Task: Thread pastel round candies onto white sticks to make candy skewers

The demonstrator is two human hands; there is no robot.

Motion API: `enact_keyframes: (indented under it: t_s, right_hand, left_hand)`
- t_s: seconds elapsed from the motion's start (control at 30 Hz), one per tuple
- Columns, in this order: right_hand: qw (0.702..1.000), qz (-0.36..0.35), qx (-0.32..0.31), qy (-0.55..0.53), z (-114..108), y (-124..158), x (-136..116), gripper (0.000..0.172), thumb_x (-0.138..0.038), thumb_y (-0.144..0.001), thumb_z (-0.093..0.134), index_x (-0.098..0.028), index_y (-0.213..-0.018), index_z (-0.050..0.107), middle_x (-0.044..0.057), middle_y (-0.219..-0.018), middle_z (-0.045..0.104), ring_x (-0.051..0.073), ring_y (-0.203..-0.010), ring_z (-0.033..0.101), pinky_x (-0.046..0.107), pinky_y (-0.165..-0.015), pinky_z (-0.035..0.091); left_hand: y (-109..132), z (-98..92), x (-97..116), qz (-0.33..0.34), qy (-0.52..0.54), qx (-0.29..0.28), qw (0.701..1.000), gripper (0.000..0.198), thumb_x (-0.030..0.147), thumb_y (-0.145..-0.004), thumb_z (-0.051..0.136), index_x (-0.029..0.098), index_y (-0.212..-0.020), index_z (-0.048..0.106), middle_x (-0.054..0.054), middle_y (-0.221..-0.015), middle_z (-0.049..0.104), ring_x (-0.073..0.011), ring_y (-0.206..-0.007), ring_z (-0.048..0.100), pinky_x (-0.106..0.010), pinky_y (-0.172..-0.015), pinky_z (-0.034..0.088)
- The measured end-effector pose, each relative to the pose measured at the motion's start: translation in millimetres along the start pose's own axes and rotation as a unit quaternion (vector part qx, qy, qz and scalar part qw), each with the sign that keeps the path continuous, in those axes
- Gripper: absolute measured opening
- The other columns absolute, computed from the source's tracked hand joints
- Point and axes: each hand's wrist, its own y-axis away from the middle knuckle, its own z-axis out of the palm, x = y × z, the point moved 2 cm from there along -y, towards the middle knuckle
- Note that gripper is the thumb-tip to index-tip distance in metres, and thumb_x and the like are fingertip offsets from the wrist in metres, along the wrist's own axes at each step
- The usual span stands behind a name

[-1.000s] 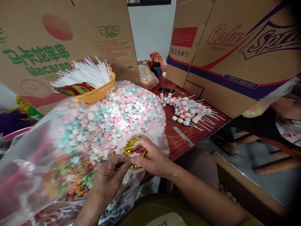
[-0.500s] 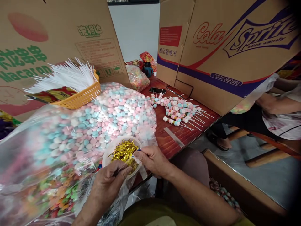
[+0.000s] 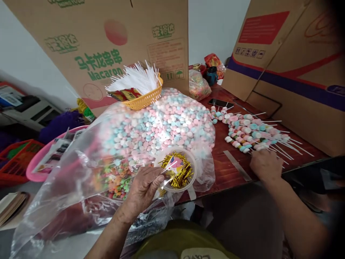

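My left hand (image 3: 147,187) pinches a small clear packet with a pink, yellow and blue print (image 3: 176,163), held over a round white tub (image 3: 191,160). Gold twist ties (image 3: 183,176) fill that tub. Well to the right, my right hand (image 3: 266,165) is closed at the near edge of a pile of marshmallow skewers (image 3: 248,129), its fingers curled around the closest one. White sticks poke out of the pile towards the right. Behind the tub spreads a big clear bag of pink, blue and white marshmallows (image 3: 161,122). Colourful ring candies (image 3: 118,180) lie under clear plastic at its left.
A yellow basket (image 3: 145,99) of white sticks (image 3: 137,79) stands on the marshmallow bag. Tall cardboard boxes (image 3: 167,10) rise at the back and right. A phone (image 3: 221,103) lies behind the skewers; a pink basin (image 3: 35,172) is at far left.
My right hand has left the tub and reached right to the skewers. My left hand stays by the tub, the printed packet now in plain sight. The view has turned left.
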Motion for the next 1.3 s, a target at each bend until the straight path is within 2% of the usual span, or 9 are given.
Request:
enact_keyframes:
  t_s: [0.1, 0.17, 0.23, 0.33, 0.47, 0.67, 0.9, 1.13, 1.3]
  right_hand:
    - [0.999, -0.036, 0.034, -0.023, -14, 12, -7, 0.026, -0.021, -0.089, 0.038, -0.016, -0.077, 0.06, 0.017, -0.082, 0.062, 0.03, -0.083, 0.06, 0.042, -0.068, 0.046]
    - [0.987, -0.109, 0.08, -0.085, -35, 20, -25, 0.016, -0.024, -0.089, 0.045, -0.018, -0.088, 0.059, 0.01, -0.084, 0.063, 0.022, -0.079, 0.062, 0.033, -0.07, 0.049]
    - [0.955, -0.215, 0.132, -0.154, -60, 28, -50, 0.012, -0.022, -0.089, 0.05, -0.02, -0.098, 0.058, 0.006, -0.087, 0.064, 0.017, -0.077, 0.062, 0.027, -0.07, 0.049]
    - [0.913, -0.342, 0.165, -0.149, -90, 38, -87, 0.018, -0.013, -0.087, 0.053, -0.017, -0.104, 0.056, 0.008, -0.091, 0.064, 0.018, -0.082, 0.062, 0.029, -0.074, 0.049]
    - [0.883, -0.422, 0.175, -0.107, -104, 45, -106, 0.029, -0.002, -0.08, 0.057, -0.014, -0.107, 0.056, 0.013, -0.094, 0.063, 0.024, -0.084, 0.06, 0.038, -0.075, 0.049]
    - [0.864, -0.477, 0.137, -0.086, -112, 42, -108, 0.027, 0.0, -0.081, 0.051, -0.014, -0.103, 0.056, 0.012, -0.088, 0.062, 0.023, -0.077, 0.057, 0.037, -0.067, 0.047]
    - [0.863, -0.479, 0.141, -0.08, -122, 41, -106, 0.026, -0.001, -0.082, 0.05, -0.014, -0.104, 0.055, 0.013, -0.09, 0.063, 0.024, -0.079, 0.059, 0.039, -0.07, 0.049]
    - [0.876, -0.428, 0.197, -0.107, -119, 49, -105, 0.038, 0.003, -0.075, 0.061, -0.015, -0.108, 0.056, 0.014, -0.091, 0.064, 0.025, -0.08, 0.061, 0.041, -0.07, 0.051]
    - [0.861, -0.462, 0.187, -0.104, -112, 55, -106, 0.041, 0.002, -0.075, 0.061, -0.014, -0.113, 0.055, 0.015, -0.091, 0.064, 0.027, -0.081, 0.061, 0.043, -0.071, 0.051]
  left_hand:
    - [1, -6.8, -2, 0.043, -0.043, 0.016, 0.998, 0.019, 0.028, -0.095, 0.046, 0.025, -0.102, 0.063, -0.003, -0.09, 0.074, -0.0168, -0.085, 0.068, -0.034, -0.081, 0.045]
    - [-3, -9.6, -3, 0.063, -0.055, 0.013, 0.996, 0.019, 0.028, -0.095, 0.046, 0.024, -0.103, 0.062, -0.003, -0.089, 0.074, -0.0162, -0.079, 0.066, -0.033, -0.073, 0.043]
    - [-7, -11.3, -1, 0.078, -0.055, 0.006, 0.995, 0.018, 0.027, -0.095, 0.046, 0.023, -0.103, 0.062, -0.003, -0.088, 0.074, -0.0153, -0.073, 0.064, -0.032, -0.07, 0.041]
    - [-9, -13.9, 4, 0.092, -0.055, 0.005, 0.994, 0.016, 0.027, -0.094, 0.047, 0.022, -0.101, 0.061, -0.002, -0.087, 0.074, -0.0144, -0.068, 0.06, -0.032, -0.069, 0.038]
    - [-4, -18.7, 6, 0.074, -0.074, 0.002, 0.995, 0.018, 0.027, -0.095, 0.045, 0.02, -0.097, 0.062, -0.001, -0.083, 0.074, -0.0137, -0.065, 0.058, -0.032, -0.069, 0.035]
    - [2, -24.8, 4, 0.089, -0.093, -0.055, 0.99, 0.017, 0.026, -0.094, 0.047, 0.019, -0.096, 0.062, -0.002, -0.084, 0.074, -0.015, -0.067, 0.058, -0.033, -0.069, 0.032]
    - [-3, -25.6, 9, 0.11, -0.029, -0.104, 0.988, 0.016, 0.026, -0.095, 0.045, 0.02, -0.093, 0.06, -0.002, -0.082, 0.072, -0.0152, -0.069, 0.057, -0.034, -0.073, 0.032]
    - [1, -21.7, 7, 0.058, -0.02, -0.125, 0.99, 0.025, 0.025, -0.096, 0.042, 0.019, -0.08, 0.06, 0.0, -0.065, 0.062, -0.0133, -0.062, 0.049, -0.033, -0.073, 0.032]
    - [0, -22.7, 7, 0.066, -0.012, -0.096, 0.993, 0.028, 0.028, -0.097, 0.039, 0.018, -0.08, 0.059, 0.0, -0.067, 0.064, -0.0126, -0.061, 0.05, -0.032, -0.073, 0.034]
